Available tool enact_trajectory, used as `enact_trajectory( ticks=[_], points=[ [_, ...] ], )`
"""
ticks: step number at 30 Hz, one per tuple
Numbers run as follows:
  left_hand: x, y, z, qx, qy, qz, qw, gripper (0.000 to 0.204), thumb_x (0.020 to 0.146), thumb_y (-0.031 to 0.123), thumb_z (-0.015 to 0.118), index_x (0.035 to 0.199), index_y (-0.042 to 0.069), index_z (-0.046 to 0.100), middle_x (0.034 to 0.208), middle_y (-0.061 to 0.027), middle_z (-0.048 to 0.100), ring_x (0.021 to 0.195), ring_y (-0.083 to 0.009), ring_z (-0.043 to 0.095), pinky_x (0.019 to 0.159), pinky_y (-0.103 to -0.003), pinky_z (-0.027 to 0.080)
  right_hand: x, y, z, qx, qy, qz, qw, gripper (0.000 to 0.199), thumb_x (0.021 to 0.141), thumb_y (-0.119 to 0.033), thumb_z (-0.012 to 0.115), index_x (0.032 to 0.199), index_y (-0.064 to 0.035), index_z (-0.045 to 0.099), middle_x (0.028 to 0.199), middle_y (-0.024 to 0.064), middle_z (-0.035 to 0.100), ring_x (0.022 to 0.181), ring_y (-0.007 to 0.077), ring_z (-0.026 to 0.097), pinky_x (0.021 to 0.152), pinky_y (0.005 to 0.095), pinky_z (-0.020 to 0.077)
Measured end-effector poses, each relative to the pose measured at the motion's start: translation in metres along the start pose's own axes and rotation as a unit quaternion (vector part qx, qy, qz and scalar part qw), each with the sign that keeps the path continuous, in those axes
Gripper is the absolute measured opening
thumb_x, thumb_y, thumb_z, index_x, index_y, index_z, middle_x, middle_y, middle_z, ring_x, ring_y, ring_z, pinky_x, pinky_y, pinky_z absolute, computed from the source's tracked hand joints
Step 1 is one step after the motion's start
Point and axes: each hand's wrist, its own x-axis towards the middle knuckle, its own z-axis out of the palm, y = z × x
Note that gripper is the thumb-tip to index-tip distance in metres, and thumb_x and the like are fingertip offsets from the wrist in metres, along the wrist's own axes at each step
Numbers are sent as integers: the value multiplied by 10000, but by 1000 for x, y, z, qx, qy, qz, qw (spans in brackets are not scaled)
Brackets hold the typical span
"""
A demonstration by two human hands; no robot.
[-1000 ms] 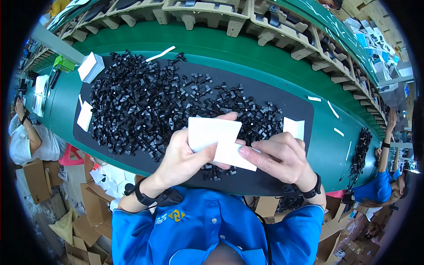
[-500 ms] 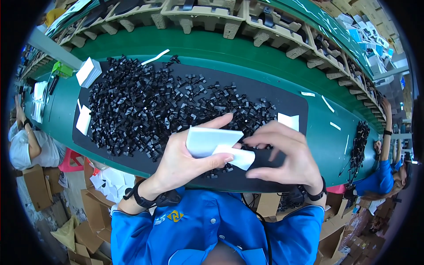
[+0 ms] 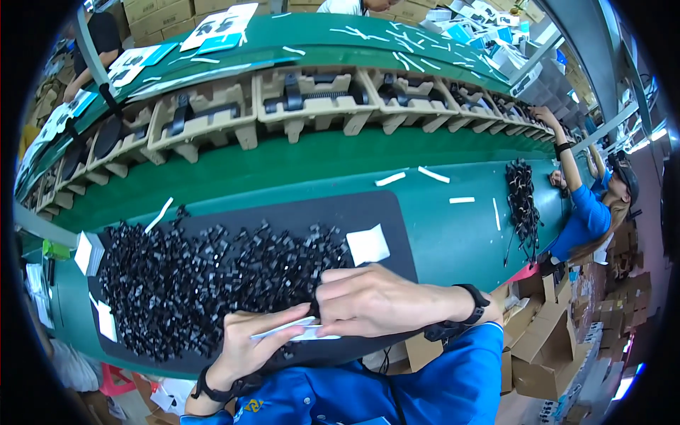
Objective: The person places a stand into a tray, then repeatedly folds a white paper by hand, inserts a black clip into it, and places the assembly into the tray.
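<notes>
My left hand [image 3: 248,340] is closed around a thin white packet [image 3: 283,327], thumb below and fingers above, over the near edge of a black mat [image 3: 388,244]. The packet is seen nearly edge-on, so what it contains is hidden. My right hand [image 3: 372,301] is closed, with bent fingertips against the packet's right end. What those fingertips pinch, if anything, I cannot make out. Just beyond both hands spreads a large heap of small black plastic parts [image 3: 205,283].
White sheets [image 3: 368,245] lie on the mat, and a stack of white cards [image 3: 89,253] stands at its far left. Pulp trays [image 3: 312,117] line a ledge behind. Black cables [image 3: 523,205] lie at right near a co-worker [image 3: 586,212]. White strips dot the green table [image 3: 453,227].
The view has swung right and upward. My right hand, earlier apart from the packet with fingers spread, is now closed at its right end. The packet has tilted from face-on to nearly edge-on.
</notes>
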Motion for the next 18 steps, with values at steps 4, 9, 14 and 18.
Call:
enact_trajectory(
  ticks=[4,9,14,18],
  points=[
    [0,-9,-40,-155,323,-158,920,307,897,106,557,1126,-96,522,839,-202,651,685,-261,677,511,-307,567,-20,60,-91,-128,263,191,937,56,731,-71,680,720,-67,626,744,43,576,674,173,564,598,253,445],
    [4,-21,-44,-135,311,-174,924,381,907,179,557,1188,-67,481,824,-156,637,635,-228,661,416,-275,534,-85,212,-224,-583,385,271,662,194,756,-238,691,737,-55,631,772,78,620,670,298,592,617,395,465],
    [21,-31,-46,-127,320,-181,921,383,905,187,562,1182,-66,488,821,-154,637,631,-225,661,417,-274,534,-85,286,-233,-547,315,356,689,159,731,-232,700,712,-90,632,762,76,614,772,285,620,638,407,483],
    [19,-32,-56,-130,343,-180,913,291,902,105,545,1117,-90,517,852,-196,646,667,-262,669,470,-308,559,-77,303,-234,-547,280,446,651,197,703,-310,727,723,-120,679,823,94,642,770,298,636,658,390,498]
  ],
)
